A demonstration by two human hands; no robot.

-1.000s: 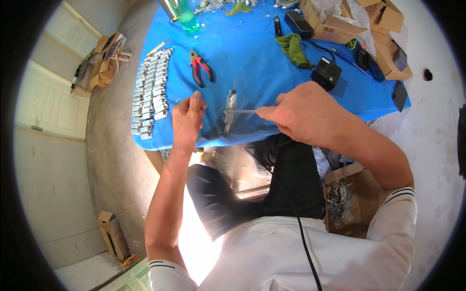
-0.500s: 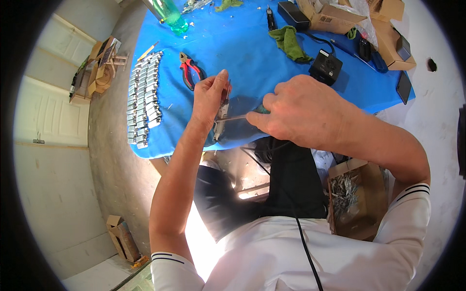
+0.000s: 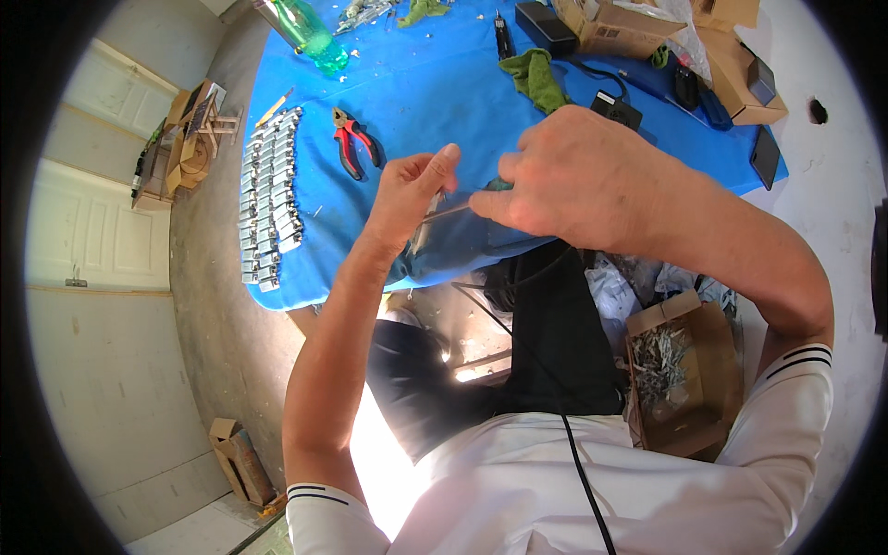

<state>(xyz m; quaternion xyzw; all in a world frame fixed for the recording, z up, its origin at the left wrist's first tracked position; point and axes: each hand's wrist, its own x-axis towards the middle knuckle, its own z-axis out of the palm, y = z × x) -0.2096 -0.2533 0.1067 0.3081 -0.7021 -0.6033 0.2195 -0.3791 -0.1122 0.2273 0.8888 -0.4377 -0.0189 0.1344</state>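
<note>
Two hands (image 3: 404,196) (image 3: 578,180) near the table edge (image 3: 319,290)

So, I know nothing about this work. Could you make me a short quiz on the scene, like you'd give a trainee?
1. Which hand grips the thin-shafted tool?
a) left
b) right
c) neither

2. True or false: the pliers with red and black handles lie on a green cloth.

3. Fill in: the small metal pieces are lined up near the ___ edge of the blue-covered table.

Key:
1. b, the right hand.
2. False, they lie on the blue cover.
3. Left.
</note>
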